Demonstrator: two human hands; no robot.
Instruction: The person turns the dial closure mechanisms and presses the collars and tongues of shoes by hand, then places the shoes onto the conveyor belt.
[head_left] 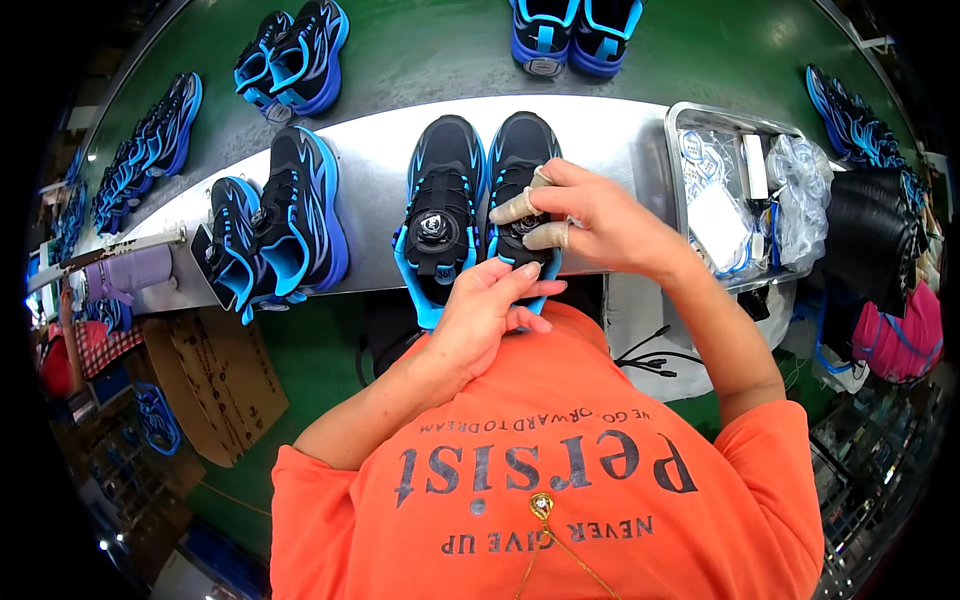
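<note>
Black-and-blue, a sneaker point(522, 150) rests toe-away at the near edge of a metal counter point(375, 180), under a worker's two hands. The right hand point(590, 215), wearing pale finger cots point(517, 207), bends its spread fingers over the closure dial; the left hand point(485, 310) curls loosely at the heel. Whether either pinches anything cannot be told. A matching sneaker point(440, 150) stands just left, another pair point(300, 190) beyond; at right, a metal tray point(675, 150) holds clear plastic bags point(800, 200).
</note>
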